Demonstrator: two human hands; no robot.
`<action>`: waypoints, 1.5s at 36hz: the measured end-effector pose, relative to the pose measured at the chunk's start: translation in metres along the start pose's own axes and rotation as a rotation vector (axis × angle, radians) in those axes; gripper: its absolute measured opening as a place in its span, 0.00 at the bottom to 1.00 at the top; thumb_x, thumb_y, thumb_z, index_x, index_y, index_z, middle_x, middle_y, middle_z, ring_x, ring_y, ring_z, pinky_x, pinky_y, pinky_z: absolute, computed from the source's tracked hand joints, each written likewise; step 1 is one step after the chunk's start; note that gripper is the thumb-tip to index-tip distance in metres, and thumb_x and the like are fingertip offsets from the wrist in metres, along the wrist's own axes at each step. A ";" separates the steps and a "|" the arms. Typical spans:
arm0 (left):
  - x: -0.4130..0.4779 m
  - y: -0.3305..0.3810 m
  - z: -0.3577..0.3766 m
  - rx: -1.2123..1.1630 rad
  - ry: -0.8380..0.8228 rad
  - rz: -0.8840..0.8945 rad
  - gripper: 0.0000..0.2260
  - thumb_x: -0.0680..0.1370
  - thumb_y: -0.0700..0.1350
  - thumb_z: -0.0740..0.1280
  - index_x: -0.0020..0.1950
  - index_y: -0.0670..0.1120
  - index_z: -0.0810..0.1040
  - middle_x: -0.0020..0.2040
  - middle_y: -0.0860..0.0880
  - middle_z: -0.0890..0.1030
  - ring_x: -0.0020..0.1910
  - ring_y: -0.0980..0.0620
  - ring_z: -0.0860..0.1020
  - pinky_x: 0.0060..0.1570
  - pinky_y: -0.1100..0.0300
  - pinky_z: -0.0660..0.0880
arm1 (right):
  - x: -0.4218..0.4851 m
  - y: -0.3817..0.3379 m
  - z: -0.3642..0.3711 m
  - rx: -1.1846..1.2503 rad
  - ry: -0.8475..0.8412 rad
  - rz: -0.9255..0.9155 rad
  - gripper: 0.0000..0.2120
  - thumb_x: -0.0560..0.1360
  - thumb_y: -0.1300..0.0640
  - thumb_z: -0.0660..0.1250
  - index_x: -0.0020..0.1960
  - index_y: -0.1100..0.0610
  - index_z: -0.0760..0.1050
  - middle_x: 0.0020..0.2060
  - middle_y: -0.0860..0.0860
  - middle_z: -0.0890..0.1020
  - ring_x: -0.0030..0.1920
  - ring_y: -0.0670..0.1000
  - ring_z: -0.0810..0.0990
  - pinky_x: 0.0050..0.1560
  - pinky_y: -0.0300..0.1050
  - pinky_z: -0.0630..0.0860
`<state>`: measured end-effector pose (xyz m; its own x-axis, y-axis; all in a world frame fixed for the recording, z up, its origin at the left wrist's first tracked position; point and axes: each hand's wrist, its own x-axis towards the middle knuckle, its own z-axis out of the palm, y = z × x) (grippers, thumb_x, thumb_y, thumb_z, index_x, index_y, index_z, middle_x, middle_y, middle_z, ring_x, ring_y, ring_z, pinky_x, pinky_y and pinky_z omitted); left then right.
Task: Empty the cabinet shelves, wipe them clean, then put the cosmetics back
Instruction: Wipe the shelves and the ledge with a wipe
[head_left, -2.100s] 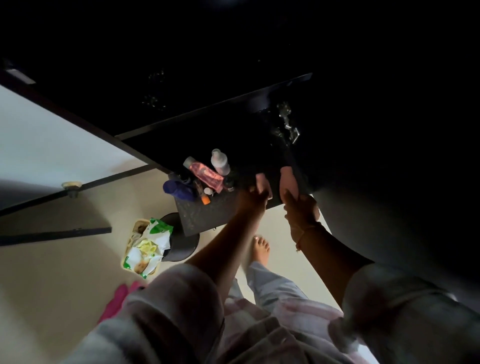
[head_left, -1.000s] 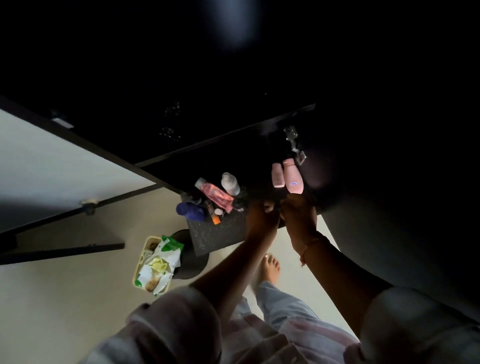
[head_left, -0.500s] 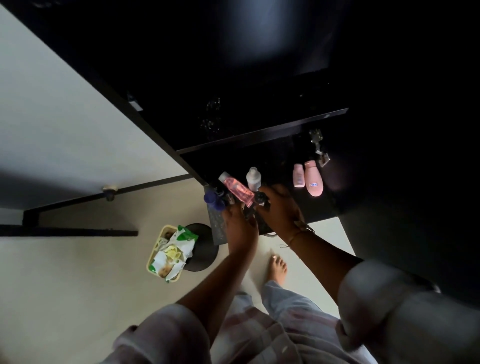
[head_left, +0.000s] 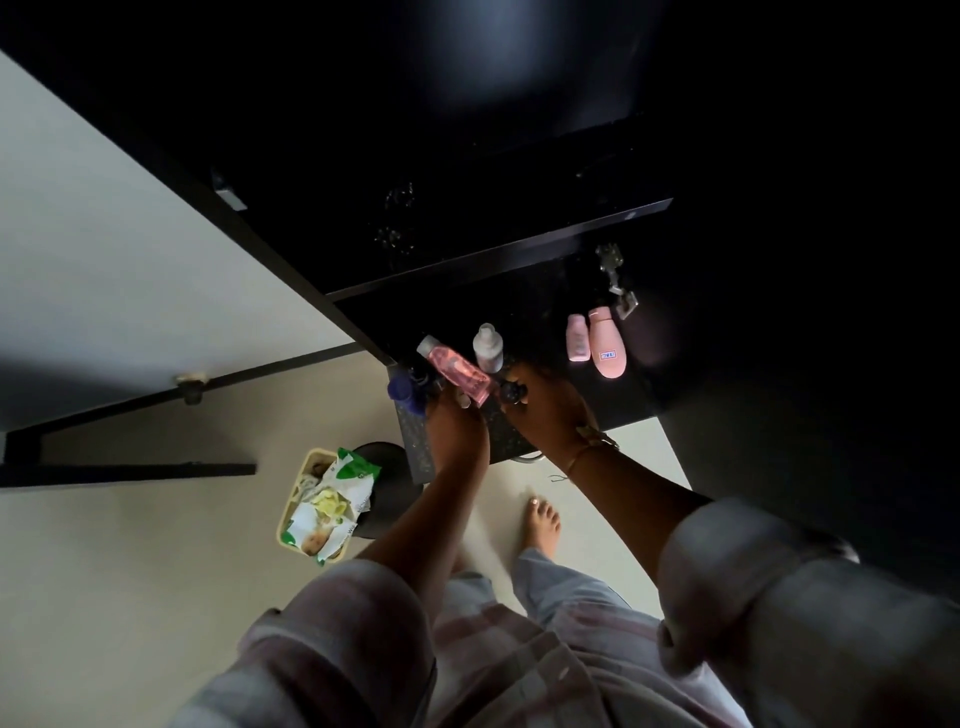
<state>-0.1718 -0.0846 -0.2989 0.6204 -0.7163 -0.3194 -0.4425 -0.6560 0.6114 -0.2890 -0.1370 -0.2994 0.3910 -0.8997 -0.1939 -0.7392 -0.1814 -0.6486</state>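
Head view — pink tube (head_left: 457, 373) touches left hand (head_left: 458, 434) — right hand (head_left: 551, 413) beside.

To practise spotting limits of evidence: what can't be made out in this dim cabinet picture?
All head view.
Upper shelf: contents lost in darkness.
Right hand: small item at its fingertips, too dark to name.
Left hand: grip hidden by its own back.
Pink bottles: labels too small.

Very dim: the black cabinet interior (head_left: 519, 182) loses nearly all detail. Soft light reaches the pale cream floor (head_left: 130, 571); wide-angle distortion bends straight edges.
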 end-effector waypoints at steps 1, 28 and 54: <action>0.001 -0.001 0.001 -0.003 -0.007 -0.007 0.09 0.78 0.38 0.63 0.56 0.42 0.78 0.54 0.43 0.82 0.54 0.45 0.79 0.51 0.59 0.73 | 0.000 0.000 0.000 0.007 -0.011 0.005 0.11 0.72 0.53 0.68 0.54 0.50 0.73 0.50 0.53 0.82 0.49 0.58 0.82 0.44 0.50 0.79; -0.011 0.069 0.062 0.039 -0.215 0.427 0.09 0.76 0.40 0.67 0.55 0.42 0.80 0.50 0.43 0.84 0.51 0.43 0.81 0.51 0.52 0.77 | -0.047 0.070 -0.067 -0.181 0.346 0.352 0.15 0.74 0.52 0.67 0.60 0.53 0.75 0.46 0.57 0.82 0.44 0.63 0.82 0.41 0.50 0.79; 0.006 0.096 0.088 0.138 -0.316 0.665 0.08 0.78 0.40 0.65 0.56 0.41 0.78 0.53 0.42 0.82 0.52 0.42 0.81 0.51 0.53 0.76 | -0.035 0.067 -0.063 -0.173 0.379 0.422 0.11 0.77 0.54 0.68 0.50 0.63 0.78 0.41 0.60 0.82 0.40 0.63 0.82 0.35 0.46 0.74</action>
<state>-0.2674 -0.1722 -0.3059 -0.0125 -0.9928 -0.1193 -0.7495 -0.0696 0.6583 -0.3867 -0.1421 -0.2899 -0.1560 -0.9814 -0.1116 -0.8794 0.1894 -0.4368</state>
